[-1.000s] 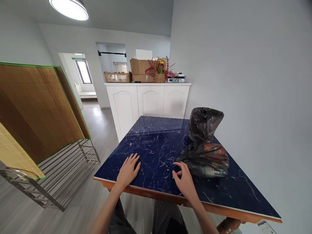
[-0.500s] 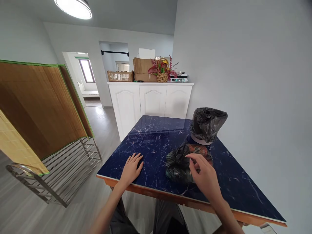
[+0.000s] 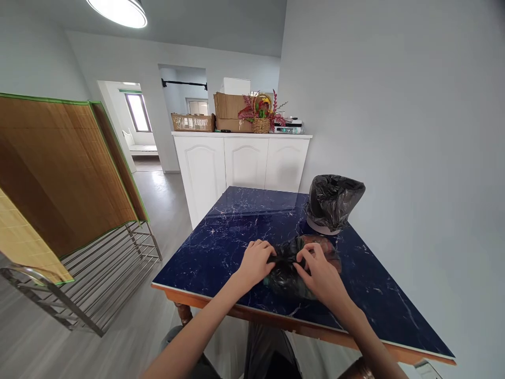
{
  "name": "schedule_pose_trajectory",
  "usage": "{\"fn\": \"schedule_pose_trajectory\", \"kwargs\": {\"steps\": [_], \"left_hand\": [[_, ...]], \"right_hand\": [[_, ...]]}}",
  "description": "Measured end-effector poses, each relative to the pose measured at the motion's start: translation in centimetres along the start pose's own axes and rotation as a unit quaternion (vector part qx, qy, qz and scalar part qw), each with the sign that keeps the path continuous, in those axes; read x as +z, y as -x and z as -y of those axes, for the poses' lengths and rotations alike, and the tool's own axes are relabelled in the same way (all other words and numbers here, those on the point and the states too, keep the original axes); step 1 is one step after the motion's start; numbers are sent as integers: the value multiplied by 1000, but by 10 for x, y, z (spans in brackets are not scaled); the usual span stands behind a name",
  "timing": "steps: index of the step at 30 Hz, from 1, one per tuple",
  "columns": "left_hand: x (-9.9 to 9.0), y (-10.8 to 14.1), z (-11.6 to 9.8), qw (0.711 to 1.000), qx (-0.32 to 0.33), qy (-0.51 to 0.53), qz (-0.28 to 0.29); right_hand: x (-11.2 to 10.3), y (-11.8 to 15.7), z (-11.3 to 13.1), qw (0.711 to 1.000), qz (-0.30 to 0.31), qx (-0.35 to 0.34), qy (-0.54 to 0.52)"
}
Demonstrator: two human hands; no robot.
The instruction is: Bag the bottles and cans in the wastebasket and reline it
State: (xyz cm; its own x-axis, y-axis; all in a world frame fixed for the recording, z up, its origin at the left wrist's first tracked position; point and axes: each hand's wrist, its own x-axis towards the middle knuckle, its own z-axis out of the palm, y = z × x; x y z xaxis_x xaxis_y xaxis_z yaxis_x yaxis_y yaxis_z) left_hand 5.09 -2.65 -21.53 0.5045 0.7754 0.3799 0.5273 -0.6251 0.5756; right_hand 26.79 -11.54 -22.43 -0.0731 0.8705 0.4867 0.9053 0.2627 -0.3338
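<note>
A filled black plastic bag (image 3: 287, 280) lies near the front edge of the dark blue marbled table (image 3: 221, 237). Its gathered top is pulled out between my two hands, and reddish contents show through its far right part. My left hand (image 3: 255, 263) pinches the left end of the gathered plastic. On the other side, my right hand (image 3: 321, 272) has thumb and forefinger closed on the plastic. Behind the bag stands a pale bin (image 3: 324, 228) lined with another black bag (image 3: 333, 202), whose mouth gapes.
A white cabinet (image 3: 244, 163) beyond the table carries cardboard boxes (image 3: 231, 111) and a flower basket (image 3: 261, 125). To the left, a bamboo mat (image 3: 67, 173) hangs over a metal rack (image 3: 106, 263). The grey wall (image 3: 414, 158) runs along the right side.
My left hand has lifted off the tabletop and moved right to the bag, where its fingers have closed. My right hand has taken hold of the plastic, and the gathered top is now stretched sideways.
</note>
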Motion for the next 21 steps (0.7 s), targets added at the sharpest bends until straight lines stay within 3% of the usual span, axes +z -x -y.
{"fn": "schedule_pose_trajectory", "kwargs": {"steps": [4,9,12,15,16,18,21], "left_hand": [[-4,3,16,987,-94,107,-79],[-9,8,35,940,-200,227,-156],[-15,11,36,920,-222,259,-191],[-21,11,26,917,-211,278,-192],[-23,11,21,919,-204,282,-186],[-27,8,11,922,-196,286,-173],[-34,5,1,919,-201,295,-169]], "right_hand": [[-25,4,-13,993,-83,42,-70],[-35,4,-30,971,-176,109,-123],[-36,5,-18,957,-241,106,-122],[-36,6,11,942,-303,23,-146],[-35,5,22,947,-282,-20,-153],[-30,0,38,968,-181,-99,-146],[-17,-17,41,985,-47,-154,-59]]}}
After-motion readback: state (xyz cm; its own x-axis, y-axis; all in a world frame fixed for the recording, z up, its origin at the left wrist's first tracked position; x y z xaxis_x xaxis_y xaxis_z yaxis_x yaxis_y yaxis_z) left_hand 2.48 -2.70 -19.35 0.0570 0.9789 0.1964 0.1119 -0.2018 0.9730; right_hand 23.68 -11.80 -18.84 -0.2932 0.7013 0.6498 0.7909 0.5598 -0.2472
